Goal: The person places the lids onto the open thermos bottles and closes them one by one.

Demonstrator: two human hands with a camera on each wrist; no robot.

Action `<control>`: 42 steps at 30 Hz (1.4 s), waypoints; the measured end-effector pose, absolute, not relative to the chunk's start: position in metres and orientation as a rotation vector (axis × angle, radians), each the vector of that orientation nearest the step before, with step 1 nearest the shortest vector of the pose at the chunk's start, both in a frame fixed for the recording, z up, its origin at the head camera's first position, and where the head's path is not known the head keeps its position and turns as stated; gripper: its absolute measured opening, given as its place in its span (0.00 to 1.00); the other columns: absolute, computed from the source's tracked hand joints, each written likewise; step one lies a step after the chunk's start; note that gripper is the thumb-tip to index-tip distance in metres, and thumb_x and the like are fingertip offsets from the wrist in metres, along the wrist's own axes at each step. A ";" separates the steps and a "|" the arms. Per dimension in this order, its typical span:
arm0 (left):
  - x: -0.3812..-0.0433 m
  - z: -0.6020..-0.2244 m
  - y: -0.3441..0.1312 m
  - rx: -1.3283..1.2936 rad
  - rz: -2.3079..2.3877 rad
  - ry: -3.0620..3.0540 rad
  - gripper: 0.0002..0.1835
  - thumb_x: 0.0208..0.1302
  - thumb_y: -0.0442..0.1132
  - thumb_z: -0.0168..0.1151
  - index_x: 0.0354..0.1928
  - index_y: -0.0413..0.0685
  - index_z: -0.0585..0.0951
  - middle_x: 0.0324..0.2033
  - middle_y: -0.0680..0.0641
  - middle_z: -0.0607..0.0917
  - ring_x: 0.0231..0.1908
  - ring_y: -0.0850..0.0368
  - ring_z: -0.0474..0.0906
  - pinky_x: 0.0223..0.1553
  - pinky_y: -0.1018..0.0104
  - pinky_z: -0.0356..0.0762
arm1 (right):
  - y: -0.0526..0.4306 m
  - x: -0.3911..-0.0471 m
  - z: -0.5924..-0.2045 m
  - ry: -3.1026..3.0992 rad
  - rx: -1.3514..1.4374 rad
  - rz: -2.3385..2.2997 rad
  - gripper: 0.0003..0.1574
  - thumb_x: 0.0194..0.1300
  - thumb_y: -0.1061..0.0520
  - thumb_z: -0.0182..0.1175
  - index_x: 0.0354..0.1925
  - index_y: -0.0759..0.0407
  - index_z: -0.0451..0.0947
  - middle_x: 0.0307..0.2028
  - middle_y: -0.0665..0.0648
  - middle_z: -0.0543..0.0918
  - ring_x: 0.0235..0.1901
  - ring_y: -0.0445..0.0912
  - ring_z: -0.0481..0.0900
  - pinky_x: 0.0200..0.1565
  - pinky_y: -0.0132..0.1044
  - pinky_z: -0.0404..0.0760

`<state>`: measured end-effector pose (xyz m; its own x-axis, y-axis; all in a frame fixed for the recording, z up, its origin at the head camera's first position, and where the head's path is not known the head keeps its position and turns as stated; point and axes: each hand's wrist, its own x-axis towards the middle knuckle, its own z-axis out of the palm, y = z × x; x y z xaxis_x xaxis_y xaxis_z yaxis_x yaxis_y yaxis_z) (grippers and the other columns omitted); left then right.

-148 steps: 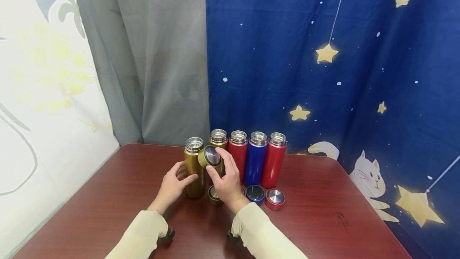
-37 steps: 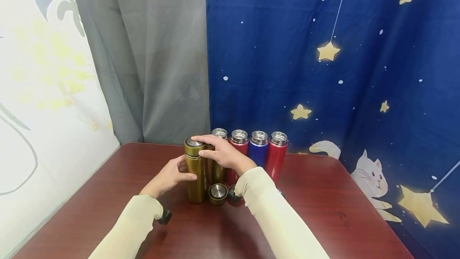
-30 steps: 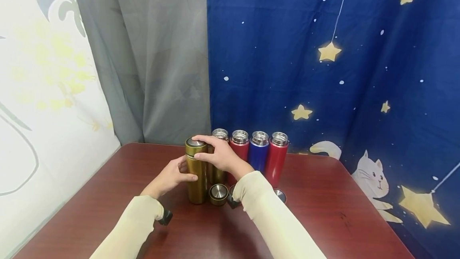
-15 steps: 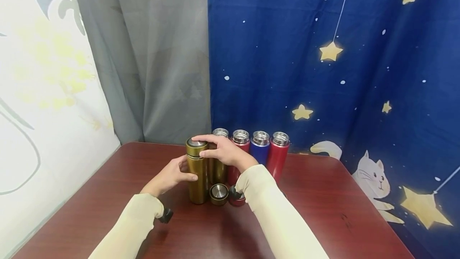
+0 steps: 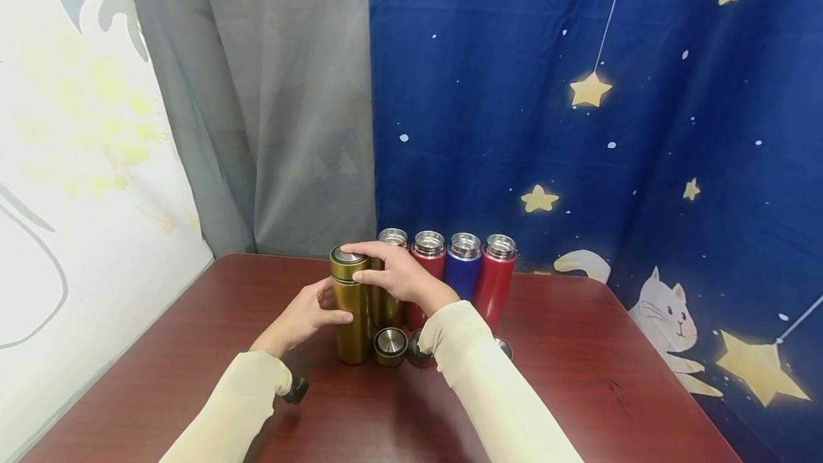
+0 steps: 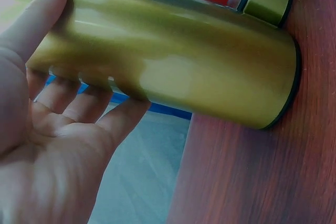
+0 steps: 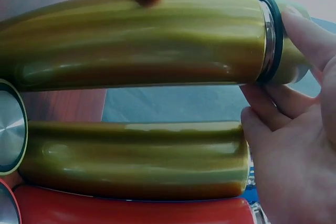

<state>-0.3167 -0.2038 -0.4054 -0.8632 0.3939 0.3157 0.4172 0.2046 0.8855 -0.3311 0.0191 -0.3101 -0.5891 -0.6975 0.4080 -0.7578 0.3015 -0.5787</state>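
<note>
A gold thermos bottle (image 5: 352,327) stands upright on the table, its gold lid (image 5: 343,270) seated on the mouth. My left hand (image 5: 303,316) grips the body from the left, thumb in front; in the left wrist view its fingers touch the far side of the bottle (image 6: 189,56). From the right, my right hand (image 5: 401,274) holds the lid, one finger across its steel top and the thumb on its near side. In the right wrist view a thin steel band and a dark ring (image 7: 273,40) show between lid and body.
To the right stand a second gold bottle (image 5: 390,309), a red one (image 5: 427,261), a blue one (image 5: 461,277) and another red one (image 5: 494,288), all lidless. A loose gold lid (image 5: 390,346) lies in front; other lids are partly hidden behind the right sleeve (image 5: 489,377).
Several seconds ago my right hand held the lid tilted beside the open mouth; now the lid sits on the bottle. Over the last second my right thumb shifts slightly along it; my left hand stays.
</note>
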 end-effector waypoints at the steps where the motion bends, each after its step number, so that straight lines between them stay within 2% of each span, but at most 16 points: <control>1: -0.316 -0.406 -0.204 -0.803 -1.781 -2.427 0.41 0.53 0.36 0.75 0.68 0.39 0.66 0.57 0.38 0.78 0.57 0.43 0.75 0.54 0.58 0.77 | 0.018 -0.330 -0.310 -2.461 1.380 1.151 0.30 0.66 0.57 0.63 0.65 0.52 0.73 0.61 0.53 0.77 0.62 0.44 0.70 0.64 0.37 0.65; 8: -0.312 -0.406 -0.201 -0.754 -1.749 -2.412 0.41 0.52 0.36 0.75 0.67 0.37 0.67 0.57 0.38 0.78 0.56 0.43 0.77 0.52 0.60 0.78 | 0.013 -0.323 -0.316 -2.384 1.307 1.017 0.29 0.65 0.57 0.64 0.63 0.54 0.74 0.59 0.56 0.78 0.61 0.47 0.72 0.64 0.38 0.66; 19: -0.310 -0.408 -0.198 -0.747 -1.753 -2.367 0.40 0.52 0.36 0.75 0.67 0.41 0.68 0.57 0.39 0.79 0.55 0.44 0.78 0.49 0.63 0.79 | 0.004 -0.316 -0.329 -2.360 1.037 1.018 0.31 0.59 0.49 0.69 0.61 0.47 0.78 0.53 0.53 0.80 0.55 0.46 0.74 0.59 0.41 0.71; 23: -0.308 -0.408 -0.198 -0.739 -1.751 -2.361 0.41 0.52 0.36 0.75 0.67 0.41 0.67 0.57 0.38 0.79 0.54 0.44 0.78 0.48 0.63 0.80 | -0.001 -0.313 -0.331 -2.361 0.914 0.985 0.32 0.55 0.44 0.72 0.59 0.44 0.80 0.46 0.52 0.79 0.49 0.45 0.74 0.52 0.38 0.74; 30: -0.307 -0.407 -0.196 -0.709 -1.722 -2.359 0.39 0.52 0.36 0.76 0.66 0.42 0.70 0.54 0.40 0.81 0.52 0.46 0.80 0.47 0.63 0.80 | -0.013 -0.307 -0.336 -2.230 0.729 0.864 0.32 0.48 0.38 0.75 0.52 0.45 0.82 0.36 0.50 0.73 0.41 0.44 0.70 0.41 0.33 0.74; 35: -0.307 -0.407 -0.194 -0.683 -1.658 -2.344 0.36 0.50 0.36 0.77 0.63 0.44 0.73 0.53 0.42 0.82 0.50 0.48 0.81 0.46 0.64 0.80 | -0.021 -0.305 -0.340 -2.205 0.644 0.791 0.34 0.48 0.33 0.73 0.50 0.44 0.79 0.38 0.50 0.73 0.43 0.44 0.69 0.41 0.34 0.76; 37: -0.308 -0.408 -0.193 -0.692 -1.635 -2.354 0.36 0.51 0.38 0.77 0.63 0.44 0.73 0.54 0.43 0.81 0.51 0.49 0.81 0.48 0.64 0.80 | -0.021 -0.304 -0.340 -2.242 0.645 0.817 0.35 0.49 0.33 0.72 0.50 0.46 0.77 0.41 0.50 0.73 0.45 0.44 0.70 0.44 0.35 0.76; 39: -0.308 -0.409 -0.194 -0.705 -1.636 -2.371 0.36 0.51 0.39 0.76 0.63 0.45 0.72 0.56 0.43 0.80 0.53 0.48 0.80 0.49 0.64 0.79 | -0.020 -0.305 -0.339 -2.291 0.690 0.906 0.36 0.51 0.35 0.72 0.52 0.49 0.73 0.45 0.51 0.74 0.49 0.44 0.71 0.47 0.35 0.76; 42: -0.308 -0.410 -0.197 -0.718 -1.668 -2.395 0.38 0.52 0.40 0.76 0.65 0.45 0.70 0.58 0.42 0.79 0.55 0.47 0.78 0.51 0.62 0.78 | -0.016 -0.307 -0.336 -2.356 0.831 1.144 0.37 0.54 0.44 0.73 0.55 0.53 0.67 0.49 0.54 0.75 0.51 0.45 0.74 0.53 0.36 0.75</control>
<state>-0.3077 -0.1973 -0.4101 -0.8771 0.3038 0.3719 0.4542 0.2733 0.8480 -0.3069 -0.0161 -0.3359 -0.7475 -0.3391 0.5713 -0.6586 0.4904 -0.5707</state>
